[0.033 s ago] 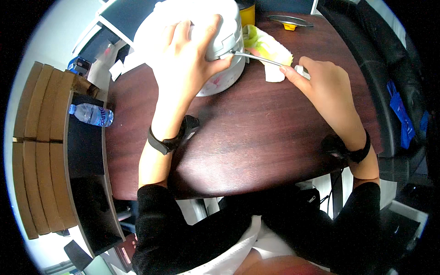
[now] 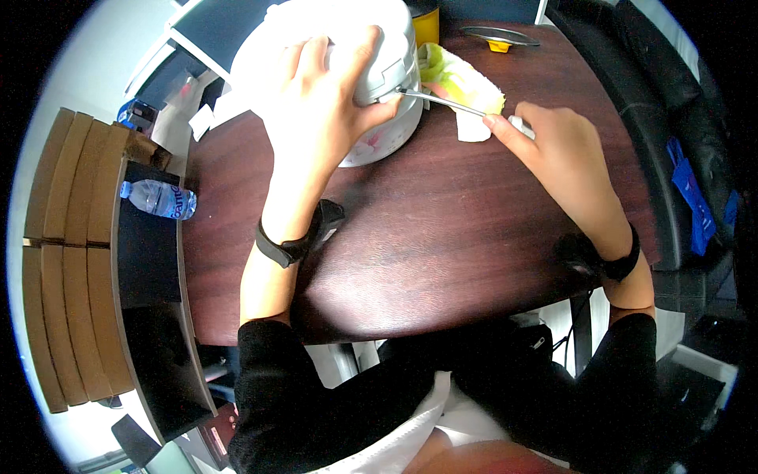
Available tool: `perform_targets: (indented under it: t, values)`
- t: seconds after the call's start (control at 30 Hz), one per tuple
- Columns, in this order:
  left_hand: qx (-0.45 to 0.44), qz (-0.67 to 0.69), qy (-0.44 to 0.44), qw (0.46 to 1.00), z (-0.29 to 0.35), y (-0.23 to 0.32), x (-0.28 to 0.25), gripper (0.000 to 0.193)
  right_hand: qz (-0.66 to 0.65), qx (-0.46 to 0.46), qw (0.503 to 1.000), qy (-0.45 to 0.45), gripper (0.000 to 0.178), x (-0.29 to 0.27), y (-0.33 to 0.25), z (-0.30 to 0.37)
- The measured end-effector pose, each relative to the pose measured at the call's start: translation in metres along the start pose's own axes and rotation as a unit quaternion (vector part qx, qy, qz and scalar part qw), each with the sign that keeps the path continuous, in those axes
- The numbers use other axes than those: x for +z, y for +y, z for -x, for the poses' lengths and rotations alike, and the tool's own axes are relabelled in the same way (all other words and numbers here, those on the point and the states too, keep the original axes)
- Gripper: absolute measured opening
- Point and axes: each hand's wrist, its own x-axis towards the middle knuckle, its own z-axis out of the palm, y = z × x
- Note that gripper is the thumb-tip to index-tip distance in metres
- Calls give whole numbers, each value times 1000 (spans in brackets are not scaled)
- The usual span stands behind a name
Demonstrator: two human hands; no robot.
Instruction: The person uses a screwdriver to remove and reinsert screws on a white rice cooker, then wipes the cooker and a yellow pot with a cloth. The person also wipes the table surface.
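A rounded white appliance [image 2: 399,126], resembling a rice cooker, stands at the far left of the table, with a faint pink pattern low on its side. My left hand [image 2: 328,99] holds it from above, fingers spread over the lid and thumb at the right edge. My right hand [image 2: 557,142] is closed around the pale handle of a slim metal tool [image 2: 450,103], like a screwdriver. Its shaft reaches left to the appliance's lid edge, beside my left thumb. The exact tip is hard to make out. Behind the shaft lies a white and yellow-green cloth [image 2: 466,79].
On the dark wooden table [image 2: 442,237], a round lid with a yellow knob [image 2: 499,46] lies at the back, near a yellow container [image 2: 426,25]. A water bottle [image 2: 160,199] lies on the left-hand shelf beside stacked cardboard boxes [image 2: 71,253]. A black sofa [image 2: 671,118] borders the right.
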Motion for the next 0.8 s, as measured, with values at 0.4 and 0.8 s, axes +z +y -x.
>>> perform_targets:
  t: [0.4, 0.8]
  values:
    - [-10, 7, -8, 1000, -1, 3, -3, 71, -636, 269, 624, -367, 53, 29, -15, 23]
    - [-8, 1, -7, 1000, 1, 2, -1, 71, 34, -22, 998, 49, 46, -3, 0, -4]
